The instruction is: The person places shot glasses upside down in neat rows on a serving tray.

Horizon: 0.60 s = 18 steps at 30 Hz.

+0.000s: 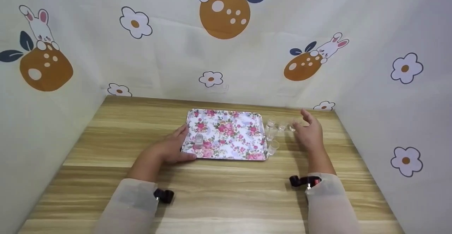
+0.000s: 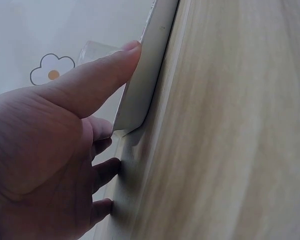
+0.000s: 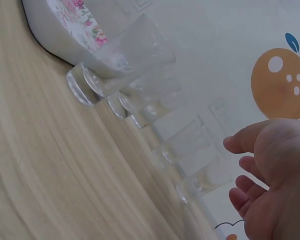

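Your left hand (image 1: pixel 175 148) – thumb pressed on floral tray (image 1: pixel 243 121) near-left corner, one shot glass (image 1: pixel 199 139) on it. Your right hand (image 1: pixel 310 132) – fingers relaxed, empty; shot glass cluster (image 1: pixel 273 133) just left of it, beside tray's right edge.

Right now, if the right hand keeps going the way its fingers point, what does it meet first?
Probably the small glasses beside the tray: the right hand is open and its fingers aim at the nearest of them. Depth is unclear, so it might pass above.
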Motion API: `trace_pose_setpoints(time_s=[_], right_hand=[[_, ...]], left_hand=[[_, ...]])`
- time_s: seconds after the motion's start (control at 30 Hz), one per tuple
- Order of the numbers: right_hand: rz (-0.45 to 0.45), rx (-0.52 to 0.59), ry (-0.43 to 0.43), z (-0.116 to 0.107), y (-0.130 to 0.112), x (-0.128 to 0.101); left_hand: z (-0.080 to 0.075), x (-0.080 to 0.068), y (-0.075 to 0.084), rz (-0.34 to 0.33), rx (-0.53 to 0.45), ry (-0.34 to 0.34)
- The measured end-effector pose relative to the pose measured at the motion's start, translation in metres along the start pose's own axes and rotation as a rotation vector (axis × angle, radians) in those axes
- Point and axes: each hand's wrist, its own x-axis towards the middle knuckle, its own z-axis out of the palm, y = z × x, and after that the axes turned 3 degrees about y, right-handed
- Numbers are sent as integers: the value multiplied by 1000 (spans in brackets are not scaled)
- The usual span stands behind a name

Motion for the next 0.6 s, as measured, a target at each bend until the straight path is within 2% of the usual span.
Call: trace_pose_setpoints(time_s=[0.23,0.43,0.6], right_hand=[[52,26,-33,3,14,6],[88,-54,-89,7,23,8],[82,-100,-68,11,27,6]], left_hand=[[0,0,-1,-9,0,-8],[1,0,-1,-4,-4,-1],[1,1,-1,5,3,6]])
